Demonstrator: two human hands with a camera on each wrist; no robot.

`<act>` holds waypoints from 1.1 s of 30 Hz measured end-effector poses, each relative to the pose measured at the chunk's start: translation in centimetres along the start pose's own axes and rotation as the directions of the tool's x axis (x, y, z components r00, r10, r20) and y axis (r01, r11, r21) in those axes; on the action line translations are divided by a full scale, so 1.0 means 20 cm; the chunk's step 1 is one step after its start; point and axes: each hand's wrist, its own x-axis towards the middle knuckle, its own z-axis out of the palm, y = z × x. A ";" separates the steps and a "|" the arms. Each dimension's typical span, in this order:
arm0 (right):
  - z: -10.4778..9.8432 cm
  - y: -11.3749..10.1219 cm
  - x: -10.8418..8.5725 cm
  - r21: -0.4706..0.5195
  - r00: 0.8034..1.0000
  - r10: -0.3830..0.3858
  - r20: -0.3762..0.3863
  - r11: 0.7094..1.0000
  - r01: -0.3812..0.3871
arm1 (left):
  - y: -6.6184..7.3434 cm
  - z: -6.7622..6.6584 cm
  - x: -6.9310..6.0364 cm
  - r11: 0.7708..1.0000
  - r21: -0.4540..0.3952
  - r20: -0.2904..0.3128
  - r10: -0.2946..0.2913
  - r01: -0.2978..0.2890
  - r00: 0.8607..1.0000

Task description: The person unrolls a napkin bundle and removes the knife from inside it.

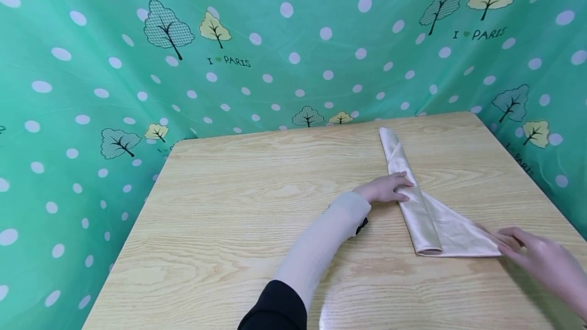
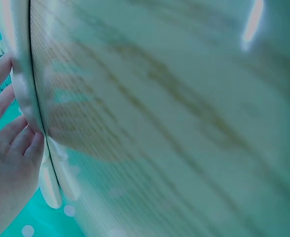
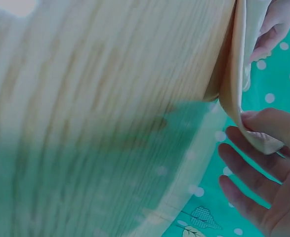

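A shiny pale satin cloth [image 1: 415,213] lies on the right part of the table, folded into a long narrow strip with a triangular flap spreading to the right. My left hand [image 1: 387,188] rests on the strip's middle, fingers spread over it. In the left wrist view, the fingertips of the left hand [image 2: 11,143] touch the cloth [image 2: 23,74]. At the flap's right corner my right hand [image 1: 534,251] pinches the fabric. The right wrist view has the right hand [image 3: 268,168] holding the cloth's edge [image 3: 233,79] between thumb and index finger, the other fingers apart.
The light wooden table [image 1: 238,218] extends widely to the left of the cloth. Behind it and along both sides hangs a green dotted curtain [image 1: 257,39] printed with trees.
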 end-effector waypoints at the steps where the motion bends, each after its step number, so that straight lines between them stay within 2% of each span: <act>1: 0.01 0.01 0.00 -0.003 1.000 0.012 0.024 1.000 -0.012 | 0.00 0.00 0.00 1.000 0.000 0.001 0.000 0.000 1.000; 5: 0.02 0.03 0.01 -0.008 0.993 0.045 0.107 0.999 -0.044 | 0.00 0.00 0.00 1.000 0.003 0.002 -0.003 0.003 1.000; 13: 0.02 0.05 0.05 0.042 0.978 0.046 0.204 0.998 -0.055 | 0.00 0.00 0.00 1.000 0.002 0.008 -0.010 0.010 1.000; 16: 0.01 0.03 0.05 0.049 0.986 0.007 0.165 0.999 -0.015 | 0.00 0.00 0.00 1.000 0.002 0.010 -0.009 0.009 1.000; 20: 0.01 -0.02 0.05 0.063 0.996 -0.078 0.048 0.995 0.074 | 0.00 0.00 0.00 1.000 0.002 0.012 -0.012 0.012 1.000; 26: 0.01 -0.07 0.08 0.159 0.981 -0.174 -0.083 0.970 0.185 | 0.00 0.00 0.00 1.000 -0.002 0.008 -0.010 0.010 1.000; 29: 0.02 -0.08 0.09 0.182 0.982 -0.182 -0.057 0.965 0.190 | 0.00 -0.01 0.00 1.000 0.000 0.006 -0.008 0.008 1.000; 33: 0.03 -0.09 0.09 0.170 0.987 -0.159 0.018 0.973 0.153 | 0.01 -0.01 0.00 1.000 0.001 0.007 -0.007 0.007 1.000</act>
